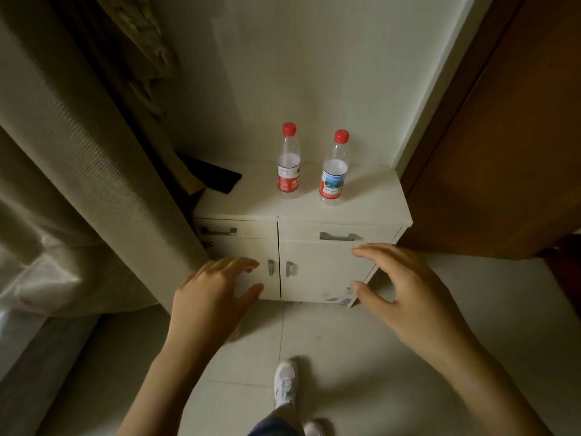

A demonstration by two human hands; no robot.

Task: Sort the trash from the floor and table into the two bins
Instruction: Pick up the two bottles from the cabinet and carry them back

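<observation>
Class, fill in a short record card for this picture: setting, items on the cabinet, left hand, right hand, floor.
setting: white cabinet beside a curtain
items: left bottle and right bottle, both upright, red caps, apart; dark object at the back left
left hand: open, empty
right hand: open, empty
floor: pale tiles, shoe

Left hand (210,297), right hand (405,287) spread, empty
</observation>
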